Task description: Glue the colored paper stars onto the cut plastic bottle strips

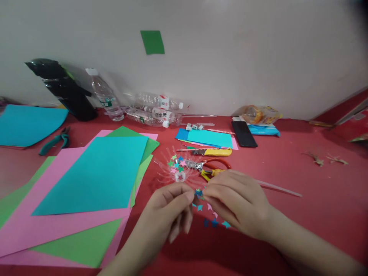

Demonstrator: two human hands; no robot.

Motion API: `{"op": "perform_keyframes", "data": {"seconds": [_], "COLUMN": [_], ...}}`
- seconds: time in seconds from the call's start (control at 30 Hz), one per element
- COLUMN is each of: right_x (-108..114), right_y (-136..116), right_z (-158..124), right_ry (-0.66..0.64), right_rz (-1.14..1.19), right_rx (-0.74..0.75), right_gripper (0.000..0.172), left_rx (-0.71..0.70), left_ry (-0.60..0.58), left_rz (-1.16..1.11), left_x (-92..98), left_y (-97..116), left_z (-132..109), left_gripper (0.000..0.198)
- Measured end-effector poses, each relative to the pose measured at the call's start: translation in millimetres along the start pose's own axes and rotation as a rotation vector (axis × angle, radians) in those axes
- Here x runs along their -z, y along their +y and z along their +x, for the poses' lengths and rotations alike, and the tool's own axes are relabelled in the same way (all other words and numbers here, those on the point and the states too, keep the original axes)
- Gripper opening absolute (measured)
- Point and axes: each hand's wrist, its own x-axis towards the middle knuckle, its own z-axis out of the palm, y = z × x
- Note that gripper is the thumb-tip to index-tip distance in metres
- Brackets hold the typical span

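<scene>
A small dark blue paper star (198,193) sits between the fingertips of my two hands. My left hand (172,207) pinches its left side with thumb and forefinger, the other fingers curled below. From the other side, my right hand (240,203) is closed with its fingertips at the star's right edge. Under the hands, several loose paper stars (214,223) in blue and pink lie on the red table. Just beyond is a clear plastic piece cut into spread strips (180,176), with several coloured stars on it.
Coloured paper sheets (94,180) cover the left side. Beyond my right hand lie red-handled pliers (217,163), a yellow utility knife (217,152) and a black phone (244,134). Plastic bottles (152,115) and a black flask (66,92) line the wall. Teal-handled pliers (56,141) lie left.
</scene>
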Motion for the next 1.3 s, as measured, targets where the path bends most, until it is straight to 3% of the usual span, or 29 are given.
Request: {"op": "perform_keyframes", "data": {"seconds": [0.13, 0.27, 0.47, 0.83, 1.1, 1.3], "right_x": [2, -2, -12, -18, -17, -19], "right_y": [6, 9, 12, 17, 18, 25], "right_z": [11, 22, 21, 18, 17, 17], "right_ry": [-0.019, -0.110, -0.155, -0.208, -0.242, -0.228], "right_rz": [0.106, 0.168, 0.228, 0.272, 0.345, 0.358], "right_rx": [-0.168, -0.254, -0.302, -0.318, -0.367, -0.280], "right_gripper": [0.011, 0.015, 0.013, 0.010, 0.006, 0.006], "left_rx": [-0.482, -0.630, -0.765, -0.765, -0.723, -0.612], "left_ry": [0.364, 0.429, 0.481, 0.564, 0.483, 0.451], "left_rz": [0.543, 0.882, 1.144, 1.159, 1.066, 0.916], "left_x": [18.0, 26.4, 16.2, 18.4, 18.8, 15.6], "left_y": [1, -11, -21, -24, -30, -31], "left_z": [3, 12, 16, 18, 20, 18], "left_gripper": [0.011, 0.012, 0.017, 0.009, 0.020, 0.026]}}
